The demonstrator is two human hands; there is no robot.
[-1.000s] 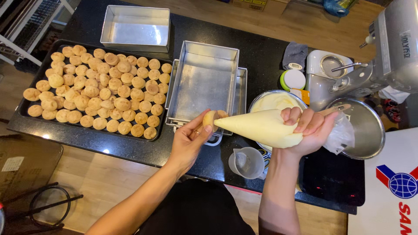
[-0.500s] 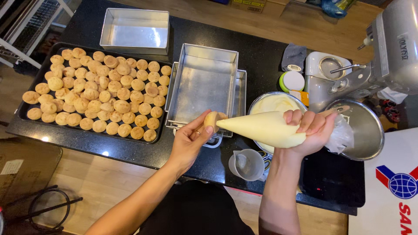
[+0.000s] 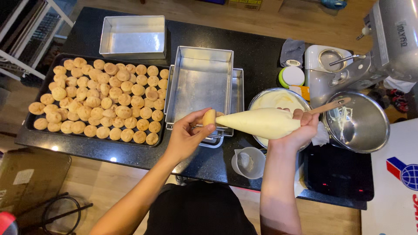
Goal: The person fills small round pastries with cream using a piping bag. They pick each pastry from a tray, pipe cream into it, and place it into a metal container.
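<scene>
— What sits farthest left of the stacked rectangular tins (image 3: pixel 198 82)?

— A dark tray (image 3: pixel 30 132) packed with rows of small golden puffs (image 3: pixel 102 102), just left of those tins. Behind that tray, well clear of the hands, stands another empty square tin (image 3: pixel 133 35).

— And the left hand (image 3: pixel 185 137)?

— It hovers at the near edge of the stacked tins, thumb and fingertips (image 3: pixel 210 127) pinched around a single puff (image 3: pixel 209 117); the other fingers curl loosely under it.

— Where is the piping bag (image 3: pixel 261 122)?

— Just right of the tins' near corner, lying nearly level, its narrow tip touching the held puff. The right hand (image 3: pixel 298 130) grips the bag's wide end, fingers wrapped and pressed together around it.

— Beyond that, further right of the tins?

— A bowl of pale cream (image 3: pixel 278 99) directly behind the bag, a small clear cup (image 3: pixel 249 162) nearer the person, then an empty steel mixing bowl (image 3: pixel 363 124) with a wooden-handled tool (image 3: pixel 331 105) across its rim, under a grey stand mixer (image 3: pixel 387 39).
</scene>
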